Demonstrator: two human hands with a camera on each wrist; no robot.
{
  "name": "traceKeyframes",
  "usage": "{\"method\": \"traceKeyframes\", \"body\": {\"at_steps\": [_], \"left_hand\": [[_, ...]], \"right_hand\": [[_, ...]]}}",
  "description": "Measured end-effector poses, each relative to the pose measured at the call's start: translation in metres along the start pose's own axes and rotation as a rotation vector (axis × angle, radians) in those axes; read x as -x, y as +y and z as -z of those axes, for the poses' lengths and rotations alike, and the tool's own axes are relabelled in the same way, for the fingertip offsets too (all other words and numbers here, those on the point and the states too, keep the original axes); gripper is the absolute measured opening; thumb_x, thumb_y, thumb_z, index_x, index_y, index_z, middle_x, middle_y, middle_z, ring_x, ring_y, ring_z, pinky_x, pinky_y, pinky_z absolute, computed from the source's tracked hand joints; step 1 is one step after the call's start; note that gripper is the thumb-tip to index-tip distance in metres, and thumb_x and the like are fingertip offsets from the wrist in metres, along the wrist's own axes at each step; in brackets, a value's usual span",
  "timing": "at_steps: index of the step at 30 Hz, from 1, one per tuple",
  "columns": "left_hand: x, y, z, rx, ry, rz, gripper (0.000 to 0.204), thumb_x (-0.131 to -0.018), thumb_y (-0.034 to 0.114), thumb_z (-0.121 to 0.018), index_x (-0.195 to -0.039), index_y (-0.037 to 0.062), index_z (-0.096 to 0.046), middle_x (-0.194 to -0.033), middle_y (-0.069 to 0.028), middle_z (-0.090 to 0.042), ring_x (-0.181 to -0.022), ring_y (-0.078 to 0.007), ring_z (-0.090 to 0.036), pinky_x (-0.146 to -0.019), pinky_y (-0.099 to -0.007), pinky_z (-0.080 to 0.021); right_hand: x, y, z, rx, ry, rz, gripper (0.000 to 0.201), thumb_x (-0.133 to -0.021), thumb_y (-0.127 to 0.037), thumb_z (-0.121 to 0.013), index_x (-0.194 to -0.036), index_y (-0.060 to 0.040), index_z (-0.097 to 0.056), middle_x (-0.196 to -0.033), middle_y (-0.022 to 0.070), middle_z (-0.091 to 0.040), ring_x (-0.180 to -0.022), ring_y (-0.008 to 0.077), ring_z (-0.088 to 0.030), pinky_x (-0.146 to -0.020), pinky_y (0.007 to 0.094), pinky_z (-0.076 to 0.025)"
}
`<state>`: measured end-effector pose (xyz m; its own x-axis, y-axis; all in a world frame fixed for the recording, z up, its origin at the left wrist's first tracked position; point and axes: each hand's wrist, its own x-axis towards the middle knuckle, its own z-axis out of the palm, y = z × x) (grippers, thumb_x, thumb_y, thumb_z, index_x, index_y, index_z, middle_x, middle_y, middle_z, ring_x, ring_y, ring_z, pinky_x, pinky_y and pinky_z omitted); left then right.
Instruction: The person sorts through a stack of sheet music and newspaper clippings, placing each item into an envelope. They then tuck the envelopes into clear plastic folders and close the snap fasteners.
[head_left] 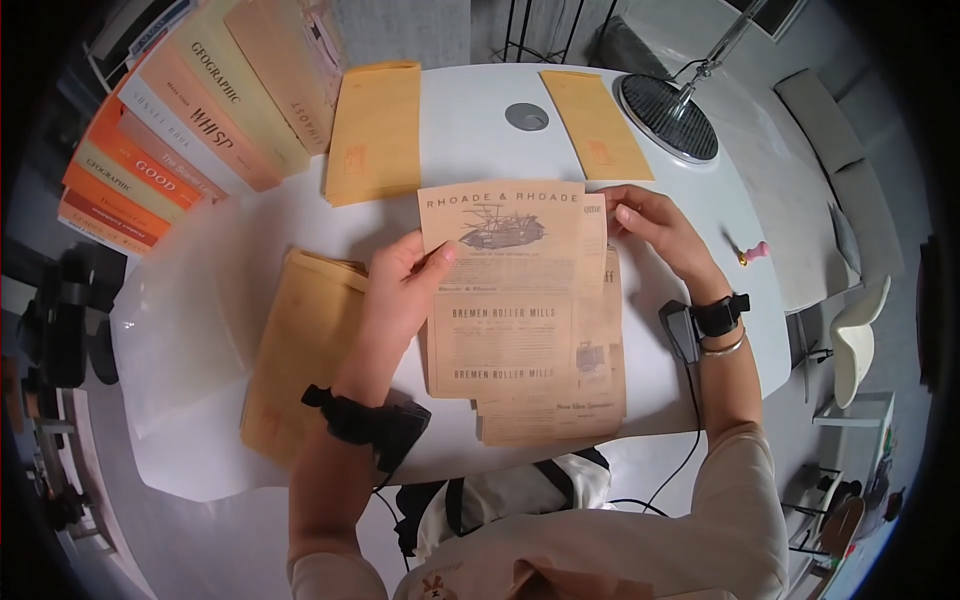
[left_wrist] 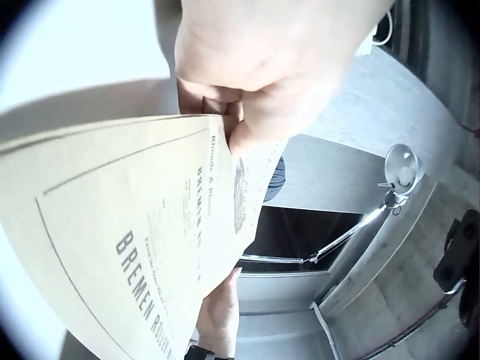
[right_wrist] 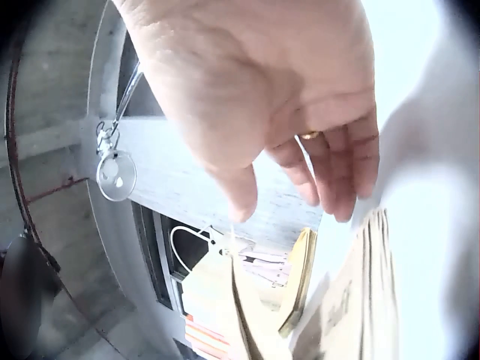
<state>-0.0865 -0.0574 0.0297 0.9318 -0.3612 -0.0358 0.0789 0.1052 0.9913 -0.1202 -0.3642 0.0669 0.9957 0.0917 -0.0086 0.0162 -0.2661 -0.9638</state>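
My left hand [head_left: 395, 290] pinches the left edge of a tan vintage-print sheet [head_left: 500, 265] headed "Rhoade & Rhoade", thumb on top and fingers behind. In the left wrist view, that paper [left_wrist: 112, 225] tilts up off the white table. Beneath and to its right, more printed sheets [head_left: 600, 405] lie in a loose overlapping pile. My right hand [head_left: 655, 228] hovers by the upper right corner of the papers, fingers loosely bent. From the right wrist, its thumb [right_wrist: 238, 196] stands apart from the other fingers, close above a raised paper edge [right_wrist: 244, 315].
Kraft envelopes lie left of my left arm [head_left: 300, 345], at the back [head_left: 375, 135] and at the back right [head_left: 598, 130]. Books [head_left: 190, 120] are fanned at the far left. A lamp base [head_left: 668, 118] and a small pink-handled tool [head_left: 753, 253] are on the right.
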Motion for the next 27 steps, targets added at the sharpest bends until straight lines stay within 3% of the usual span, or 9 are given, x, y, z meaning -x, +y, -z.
{"method": "traceKeyframes", "body": {"at_steps": [3,6,12,21,27], "left_hand": [[0.002,0.002,-0.003,0.025,-0.027,-0.012,0.024,-0.093,0.006,-0.055,-0.114,-0.0049,-0.059,-0.099,-0.0047,-0.067,-0.086,-0.0054,-0.058,-0.078,-0.0218,-0.047],[0.003,0.002,-0.003,0.039,-0.053,-0.003,0.026,-0.094,0.004,-0.053,-0.117,-0.0053,-0.056,-0.103,-0.006,-0.067,-0.089,-0.0061,-0.058,-0.08,-0.0222,-0.046],[0.001,0.004,-0.005,0.127,-0.093,-0.059,0.028,-0.094,0.002,-0.049,-0.122,-0.0053,-0.051,-0.113,-0.0084,-0.063,-0.099,-0.0081,-0.056,-0.088,-0.0238,-0.043],[-0.002,-0.003,0.004,0.202,-0.119,0.016,0.035,-0.098,0.009,-0.045,-0.129,-0.0053,-0.044,-0.125,-0.0125,-0.056,-0.114,-0.0158,-0.053,-0.098,-0.0296,-0.04],[-0.002,-0.001,0.004,0.412,-0.131,0.041,0.036,-0.099,0.011,-0.041,-0.131,-0.0045,-0.043,-0.131,-0.0133,-0.051,-0.121,-0.02,-0.049,-0.103,-0.0346,-0.036]], "right_hand": [[0.002,0.002,0.002,-0.128,-0.138,-0.082,0.026,-0.094,-0.023,-0.059,-0.105,-0.0008,-0.064,-0.085,0.0001,-0.063,-0.076,0.0065,-0.057,-0.074,0.0221,-0.046],[-0.003,0.007,-0.003,0.02,-0.23,-0.05,0.022,-0.093,-0.022,-0.059,-0.099,-0.001,-0.065,-0.074,-0.002,-0.061,-0.066,0.0044,-0.055,-0.064,0.0202,-0.045],[-0.001,0.006,-0.013,-0.101,-0.04,-0.049,0.019,-0.094,-0.019,-0.057,-0.089,-0.0026,-0.063,-0.068,-0.0041,-0.059,-0.057,0.0034,-0.052,-0.055,0.0185,-0.042],[0.001,0.004,-0.022,-0.164,0.024,-0.058,0.018,-0.094,-0.021,-0.057,-0.089,-0.0042,-0.063,-0.071,-0.0054,-0.059,-0.061,0.0016,-0.05,-0.056,0.0181,-0.04],[0.003,-0.006,-0.027,-0.139,-0.023,-0.093,0.024,-0.093,-0.021,-0.06,-0.104,-0.0002,-0.065,-0.082,-0.0008,-0.066,-0.068,0.0025,-0.055,-0.064,0.019,-0.044]]}}
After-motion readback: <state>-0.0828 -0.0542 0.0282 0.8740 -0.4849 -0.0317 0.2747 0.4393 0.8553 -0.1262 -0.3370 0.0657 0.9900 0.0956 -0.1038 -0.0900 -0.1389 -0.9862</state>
